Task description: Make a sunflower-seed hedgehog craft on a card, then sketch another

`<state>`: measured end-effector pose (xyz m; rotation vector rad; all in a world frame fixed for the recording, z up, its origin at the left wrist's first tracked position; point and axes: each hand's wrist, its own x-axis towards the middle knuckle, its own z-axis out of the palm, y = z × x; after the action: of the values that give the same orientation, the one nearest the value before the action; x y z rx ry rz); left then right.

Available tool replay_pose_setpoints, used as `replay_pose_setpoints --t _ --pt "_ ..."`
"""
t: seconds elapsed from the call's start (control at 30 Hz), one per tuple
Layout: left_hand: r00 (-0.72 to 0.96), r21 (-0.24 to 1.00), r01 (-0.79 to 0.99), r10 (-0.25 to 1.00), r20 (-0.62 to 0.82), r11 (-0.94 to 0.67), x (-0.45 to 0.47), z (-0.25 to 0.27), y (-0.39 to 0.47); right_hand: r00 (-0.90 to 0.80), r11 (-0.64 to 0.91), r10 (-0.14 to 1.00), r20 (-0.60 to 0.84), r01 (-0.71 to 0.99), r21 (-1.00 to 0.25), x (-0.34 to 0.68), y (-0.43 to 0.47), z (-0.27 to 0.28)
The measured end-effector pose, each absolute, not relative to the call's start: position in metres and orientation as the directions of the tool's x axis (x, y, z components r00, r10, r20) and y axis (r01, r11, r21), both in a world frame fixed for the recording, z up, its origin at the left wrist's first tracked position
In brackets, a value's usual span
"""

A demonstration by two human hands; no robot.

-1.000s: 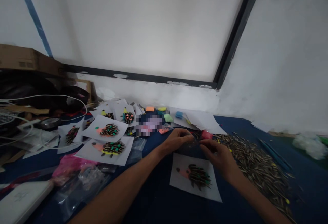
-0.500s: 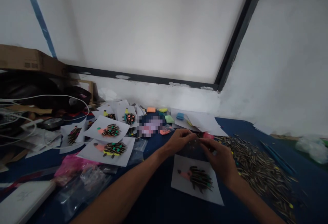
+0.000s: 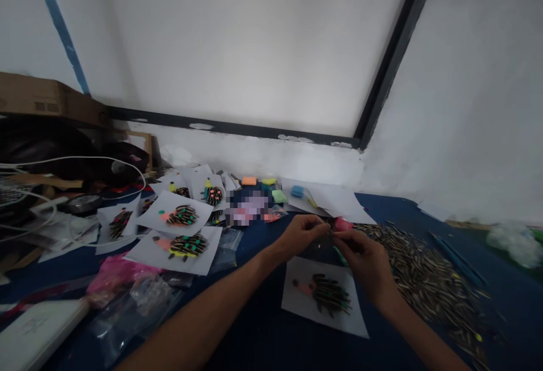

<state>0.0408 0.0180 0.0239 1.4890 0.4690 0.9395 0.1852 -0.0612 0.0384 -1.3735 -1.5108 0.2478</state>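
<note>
My left hand (image 3: 302, 234) and my right hand (image 3: 362, 255) meet fingertip to fingertip above the table. Both pinch what looks like a small clear plastic bag (image 3: 321, 245), partly hidden by the fingers. A bit of green shows beside my right fingers. Below them lies a white paper card (image 3: 297, 306) with a hedgehog figure (image 3: 328, 294): a peach face, a dark nose, striped seeds as spines and small green dots. A red-pink lump (image 3: 343, 224) sits just beyond the fingertips.
Striped seeds (image 3: 424, 269) are heaped on the right by a blue pen-like tool (image 3: 458, 258). Finished-looking hedgehog cards (image 3: 139, 252) overlap on the left. Coloured clay packs (image 3: 249, 181) and white sheets (image 3: 348, 201) lie at the back. A white box (image 3: 42, 331) occupies the front left.
My hands stay pinched together, with the right fingers shifted slightly. A green bit now shows beside my right fingers. The whole view has moved slightly.
</note>
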Motion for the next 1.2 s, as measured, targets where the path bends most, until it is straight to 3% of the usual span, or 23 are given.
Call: replay_pose_setpoints --t 0.47,0.8,1.0,1.07,1.2 --pt "0.604 0.94 -0.312 0.734 0.31 -0.14 0.043 0.027 0.014 0.172 0.223 0.874 0.454 0.689 -0.69 0.189 -0.063 0.047" --pt "0.715 0.976 -0.179 0.665 0.217 -0.127 0.035 0.026 0.024 0.216 0.172 0.899 0.381 0.624 -0.762 0.199 -0.065 0.051" --pt "0.694 0.969 -0.103 0.681 0.233 -0.226 0.037 0.023 0.027 0.163 0.143 0.914 0.372 0.729 -0.669 0.208 -0.062 0.044" --pt "0.672 0.959 -0.049 0.701 0.238 -0.278 0.035 0.023 0.029 0.159 0.127 0.915 0.371 0.758 -0.639 0.213 -0.06 0.043" --pt "0.643 0.888 0.259 0.754 0.134 -0.379 0.03 0.024 0.037 0.178 0.085 0.917 0.356 0.787 -0.611 0.223 -0.058 0.041"
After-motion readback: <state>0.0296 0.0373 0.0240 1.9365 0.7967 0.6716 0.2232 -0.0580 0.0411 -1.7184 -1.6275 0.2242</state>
